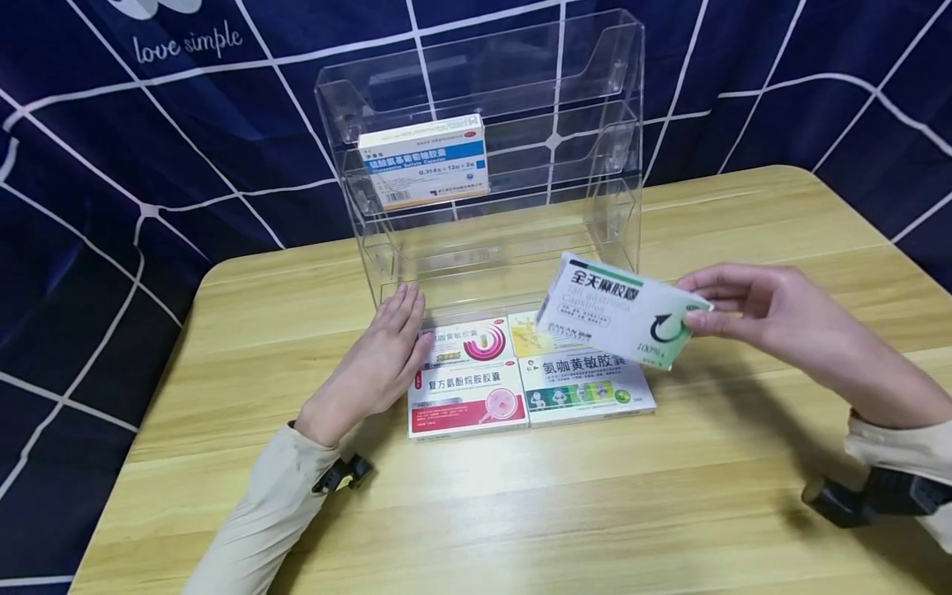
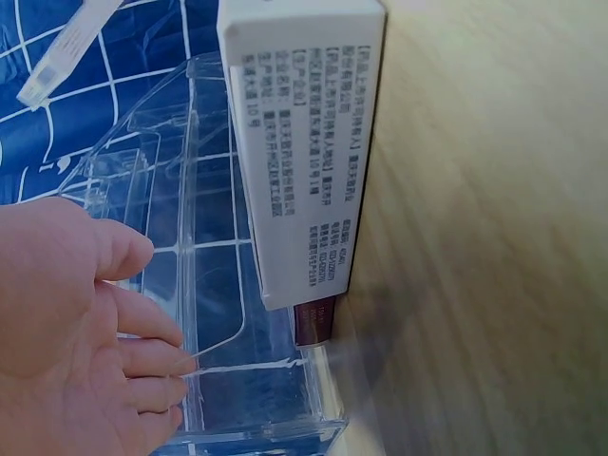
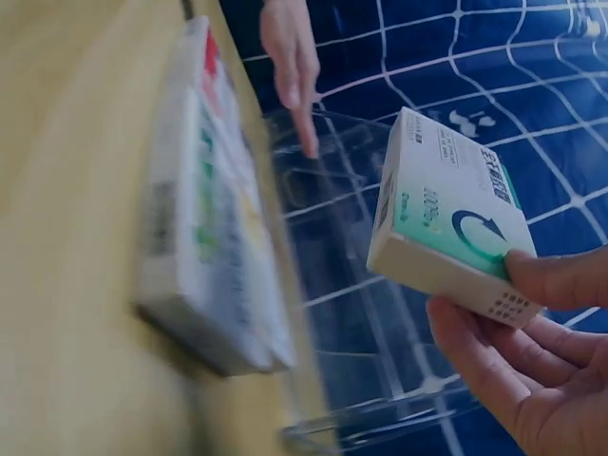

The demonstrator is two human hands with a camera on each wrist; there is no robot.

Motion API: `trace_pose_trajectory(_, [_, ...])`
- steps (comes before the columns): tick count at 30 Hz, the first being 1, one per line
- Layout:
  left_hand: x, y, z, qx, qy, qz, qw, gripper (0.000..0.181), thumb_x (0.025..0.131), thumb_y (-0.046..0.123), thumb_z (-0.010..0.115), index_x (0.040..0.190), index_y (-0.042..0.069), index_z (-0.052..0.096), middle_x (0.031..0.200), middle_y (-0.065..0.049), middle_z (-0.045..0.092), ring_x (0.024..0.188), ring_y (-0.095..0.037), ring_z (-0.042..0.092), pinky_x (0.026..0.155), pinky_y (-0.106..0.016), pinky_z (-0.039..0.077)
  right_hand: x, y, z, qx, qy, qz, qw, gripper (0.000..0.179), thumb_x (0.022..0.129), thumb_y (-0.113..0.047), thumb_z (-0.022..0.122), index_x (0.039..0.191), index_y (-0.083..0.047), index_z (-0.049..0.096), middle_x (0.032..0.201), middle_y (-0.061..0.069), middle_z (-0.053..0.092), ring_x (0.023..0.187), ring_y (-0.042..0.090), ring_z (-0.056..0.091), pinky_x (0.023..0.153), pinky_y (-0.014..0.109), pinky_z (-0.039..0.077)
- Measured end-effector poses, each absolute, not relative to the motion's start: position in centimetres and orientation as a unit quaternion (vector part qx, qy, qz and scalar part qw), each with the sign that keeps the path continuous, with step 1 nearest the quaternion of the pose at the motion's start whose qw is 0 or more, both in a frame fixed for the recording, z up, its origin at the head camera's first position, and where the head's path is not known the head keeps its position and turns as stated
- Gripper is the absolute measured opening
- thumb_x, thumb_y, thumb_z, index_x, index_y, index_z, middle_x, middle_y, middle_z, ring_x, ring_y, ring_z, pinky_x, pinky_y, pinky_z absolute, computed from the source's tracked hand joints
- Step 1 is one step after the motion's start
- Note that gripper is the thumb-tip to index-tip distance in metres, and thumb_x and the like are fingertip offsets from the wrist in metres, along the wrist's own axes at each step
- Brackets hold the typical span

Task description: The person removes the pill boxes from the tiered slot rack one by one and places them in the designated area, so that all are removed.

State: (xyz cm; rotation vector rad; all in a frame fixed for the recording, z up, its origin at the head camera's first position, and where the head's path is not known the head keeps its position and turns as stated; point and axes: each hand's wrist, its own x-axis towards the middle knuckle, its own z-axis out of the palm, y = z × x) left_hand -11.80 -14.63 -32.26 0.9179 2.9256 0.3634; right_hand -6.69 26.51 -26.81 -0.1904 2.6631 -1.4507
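Note:
My right hand (image 1: 773, 318) pinches a white and green medicine box (image 1: 621, 310) by its right end, thumb on the front face. The box is held tilted above two boxes on the table, partly covering a yellow box (image 1: 526, 337). My left hand (image 1: 372, 364) lies with fingers extended beside the left edge of the flat boxes, its fingertips near the front of a clear acrylic display rack (image 1: 476, 264). By that hand lie a white box with a pink ring (image 1: 468, 340) and a red and white box (image 1: 467, 401). In the right wrist view the gripped box (image 3: 456, 199) shows its green end.
On the rack's middle tier, at the left, stands a blue and white capsule box (image 1: 424, 161). A white box with green pictures (image 1: 587, 384) lies at the front right of the flat group. A dark blue gridded cloth (image 1: 744, 49) hangs behind the wooden table (image 1: 595, 512).

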Motion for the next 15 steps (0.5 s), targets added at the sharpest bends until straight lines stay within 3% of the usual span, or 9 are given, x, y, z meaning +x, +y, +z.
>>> trace_pose_trajectory(15, [-12.0, -14.9, -32.4, 0.299, 0.946, 0.125, 0.026, 0.059, 0.106, 0.032, 0.029, 0.149, -0.007, 0.02, 0.158, -0.02, 0.012, 0.147, -0.028, 0.003, 0.12, -0.04, 0.006, -3.2, 28.1, -33.4, -0.086, 0.849, -0.496, 0.158, 0.027, 0.095, -0.005, 0.059, 0.12, -0.014, 0.064, 0.104, -0.004, 0.072, 0.092, 0.008, 0.067, 0.072, 0.02, 0.054])
